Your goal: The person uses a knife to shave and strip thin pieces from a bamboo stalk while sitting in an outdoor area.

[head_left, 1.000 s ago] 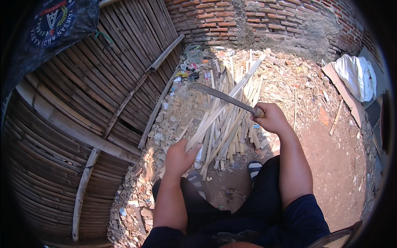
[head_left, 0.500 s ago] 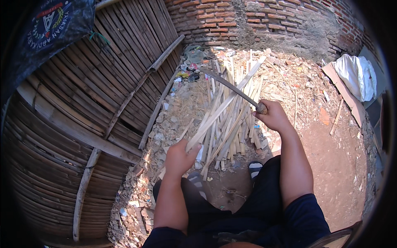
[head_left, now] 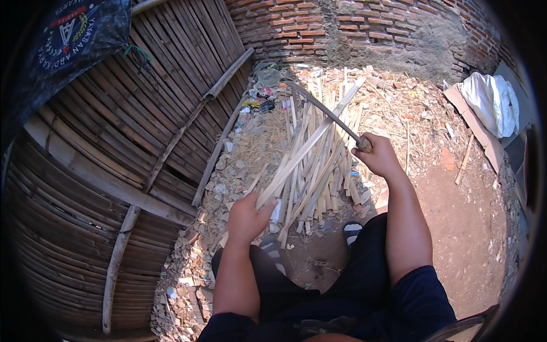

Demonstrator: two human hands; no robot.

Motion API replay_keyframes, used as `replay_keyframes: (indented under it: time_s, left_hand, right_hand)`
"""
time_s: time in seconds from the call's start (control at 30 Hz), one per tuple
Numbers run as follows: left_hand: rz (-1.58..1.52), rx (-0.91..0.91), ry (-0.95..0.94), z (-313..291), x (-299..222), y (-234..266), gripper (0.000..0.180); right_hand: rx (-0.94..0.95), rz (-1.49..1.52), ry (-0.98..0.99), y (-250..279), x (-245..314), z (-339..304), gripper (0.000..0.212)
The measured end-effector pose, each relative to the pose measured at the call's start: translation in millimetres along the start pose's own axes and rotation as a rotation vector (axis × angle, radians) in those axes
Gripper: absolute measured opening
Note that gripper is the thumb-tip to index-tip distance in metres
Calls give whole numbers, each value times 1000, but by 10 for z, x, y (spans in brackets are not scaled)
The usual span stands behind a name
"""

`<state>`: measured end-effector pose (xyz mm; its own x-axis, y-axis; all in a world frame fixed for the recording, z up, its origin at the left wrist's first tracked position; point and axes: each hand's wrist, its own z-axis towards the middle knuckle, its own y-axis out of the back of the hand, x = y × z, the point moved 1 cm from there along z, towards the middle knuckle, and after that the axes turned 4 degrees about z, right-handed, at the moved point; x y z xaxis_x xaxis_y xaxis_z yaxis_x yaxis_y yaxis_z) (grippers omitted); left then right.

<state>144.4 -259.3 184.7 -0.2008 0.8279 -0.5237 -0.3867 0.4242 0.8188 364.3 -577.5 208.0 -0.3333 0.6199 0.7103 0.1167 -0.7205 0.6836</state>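
My left hand (head_left: 249, 218) is closed round the near end of a long, pale bamboo strip (head_left: 305, 147), which slants up and away to the right. In my right hand (head_left: 378, 155) is the wooden handle of a machete (head_left: 326, 112). Its dark, slightly curved blade points to the far left and crosses the strip toward its far part; whether the edge touches the strip I cannot tell. Below both lies a loose pile of split bamboo strips (head_left: 328, 196) on the ground, between and ahead of my feet.
A bamboo slat wall (head_left: 102, 154) with a dark printed banner (head_left: 74, 48) stands at the left. Across the back runs a brick wall (head_left: 376, 25). Rubble and litter (head_left: 225, 165) cover the ground by the slats. A white sack (head_left: 491, 105) sits at the far right.
The machete has slid a little toward the far end of the strip and its blade has turned steeper. My left hand and the strip stay nearly where they were.
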Motion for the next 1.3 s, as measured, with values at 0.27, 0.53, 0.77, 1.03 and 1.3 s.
replay_keyframes:
  time_s: [0.27,0.53,0.77,1.03,1.3]
  left_hand:
    - [-24,13,5,-5,28,-18,45]
    - [23,59,49,8,-59,26,40]
    - [-36,4,-8,-1,34,-43,38]
    - [47,-3,7,15,-6,4,43]
    - [-38,-4,-6,2,0,-26,41]
  right_hand:
    - [367,-168,195,-126,330,-183,41]
    - [-41,0,-64,41,38,-8,38]
    - [297,-171,166,-50,325,-189,39]
    - [-23,-23,-50,0,-1,38,40]
    - [316,-150,148,-29,346,-172,40]
